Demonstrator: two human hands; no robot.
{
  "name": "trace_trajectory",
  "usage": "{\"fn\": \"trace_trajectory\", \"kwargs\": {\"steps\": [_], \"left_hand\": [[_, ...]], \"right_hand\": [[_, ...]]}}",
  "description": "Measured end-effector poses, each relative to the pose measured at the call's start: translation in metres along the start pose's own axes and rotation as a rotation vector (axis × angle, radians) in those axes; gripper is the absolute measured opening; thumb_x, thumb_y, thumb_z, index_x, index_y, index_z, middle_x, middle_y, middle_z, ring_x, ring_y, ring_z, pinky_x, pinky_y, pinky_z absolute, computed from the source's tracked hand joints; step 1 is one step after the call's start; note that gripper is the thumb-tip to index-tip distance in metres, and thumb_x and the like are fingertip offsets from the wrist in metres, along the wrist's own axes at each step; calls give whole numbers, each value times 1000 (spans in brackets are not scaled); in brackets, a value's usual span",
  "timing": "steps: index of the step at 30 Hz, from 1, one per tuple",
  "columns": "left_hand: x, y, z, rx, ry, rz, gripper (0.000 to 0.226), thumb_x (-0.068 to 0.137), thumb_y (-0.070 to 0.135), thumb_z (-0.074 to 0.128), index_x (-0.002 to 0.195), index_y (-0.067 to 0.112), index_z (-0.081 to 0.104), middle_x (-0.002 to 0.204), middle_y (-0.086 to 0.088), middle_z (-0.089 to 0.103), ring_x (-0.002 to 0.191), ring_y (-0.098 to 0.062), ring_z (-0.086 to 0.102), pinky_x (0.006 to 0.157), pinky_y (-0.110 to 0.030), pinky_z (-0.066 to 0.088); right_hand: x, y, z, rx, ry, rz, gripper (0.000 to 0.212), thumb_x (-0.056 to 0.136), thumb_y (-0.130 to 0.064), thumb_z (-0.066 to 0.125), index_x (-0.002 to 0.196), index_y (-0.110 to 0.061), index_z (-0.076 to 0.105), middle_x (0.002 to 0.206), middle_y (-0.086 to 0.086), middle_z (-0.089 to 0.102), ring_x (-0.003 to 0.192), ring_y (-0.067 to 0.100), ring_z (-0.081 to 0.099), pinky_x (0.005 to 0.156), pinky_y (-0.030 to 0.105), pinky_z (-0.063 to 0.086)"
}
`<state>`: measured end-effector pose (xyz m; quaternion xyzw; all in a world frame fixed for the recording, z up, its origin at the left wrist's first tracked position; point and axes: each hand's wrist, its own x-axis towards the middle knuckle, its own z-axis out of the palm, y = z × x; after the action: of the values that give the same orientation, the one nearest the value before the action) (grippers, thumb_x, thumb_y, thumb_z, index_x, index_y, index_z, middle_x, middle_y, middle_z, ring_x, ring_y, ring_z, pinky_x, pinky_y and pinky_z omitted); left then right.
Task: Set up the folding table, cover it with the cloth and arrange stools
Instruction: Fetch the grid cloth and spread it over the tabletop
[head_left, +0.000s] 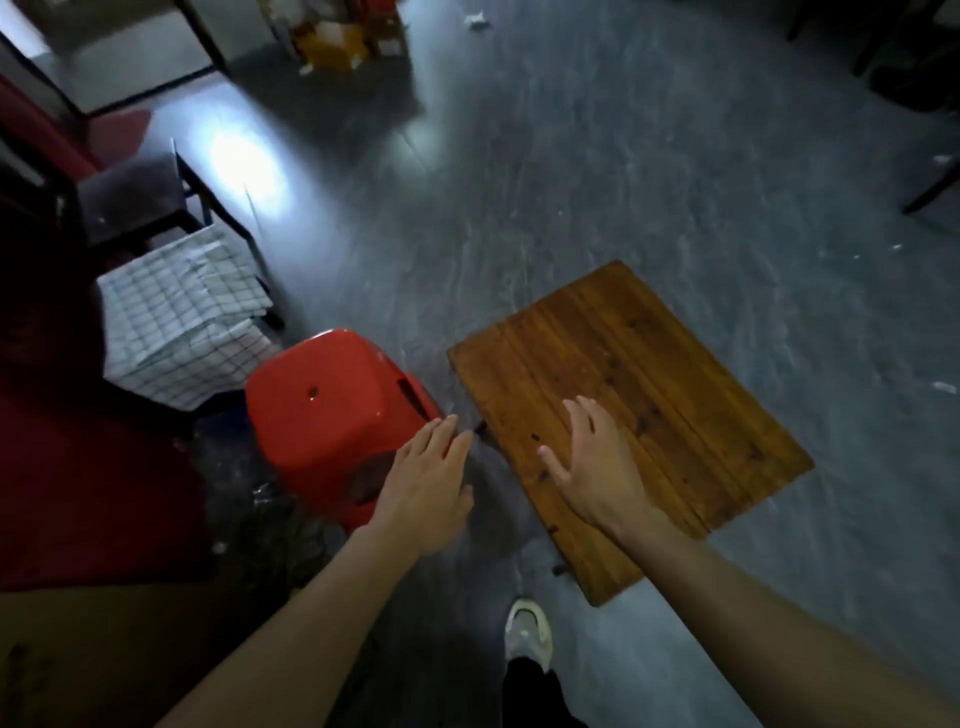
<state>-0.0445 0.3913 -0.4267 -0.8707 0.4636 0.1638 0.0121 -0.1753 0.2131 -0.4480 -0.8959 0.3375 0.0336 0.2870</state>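
A small wooden folding table (670, 374) stands on the grey floor at centre right, its brown plank top facing up. My right hand (597, 462) hovers over its near left part with fingers spread and straight, holding nothing. A red plastic stool (332, 410) stands just left of the table. My left hand (428, 483) reaches out flat between the stool and the table, over the stool's near right corner, fingers straight and empty. A folded white checked cloth (182, 317) lies on a seat at the left, behind the stool.
A dark chair (140, 192) stands at the left behind the cloth. Red fabric (78, 478) fills the near left. Yellow boxes and clutter (337, 41) sit at the far wall. My shoe (529, 631) is on the floor below the table. Chair legs show at far right.
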Motion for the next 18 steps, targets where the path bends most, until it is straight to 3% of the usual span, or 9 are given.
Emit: {"fn": "trace_trajectory", "kwargs": {"steps": [12,18], "left_hand": [[104,-24,22,62,-175,254,68,93,34,54,151,19,23,163,-5,13,151,-24,8,119,-40,19],[162,-30,39,116,-271,456,71,92,32,57,152,19,21,163,-5,12,150,-24,8,120,-43,23]], "right_hand": [[35,14,8,124,133,188,74,96,-49,53,153,-10,26,160,10,24,150,23,16,121,41,25],[43,15,47,138,229,411,76,94,-53,54,154,-15,27,161,4,23,150,20,17,120,39,26]]}}
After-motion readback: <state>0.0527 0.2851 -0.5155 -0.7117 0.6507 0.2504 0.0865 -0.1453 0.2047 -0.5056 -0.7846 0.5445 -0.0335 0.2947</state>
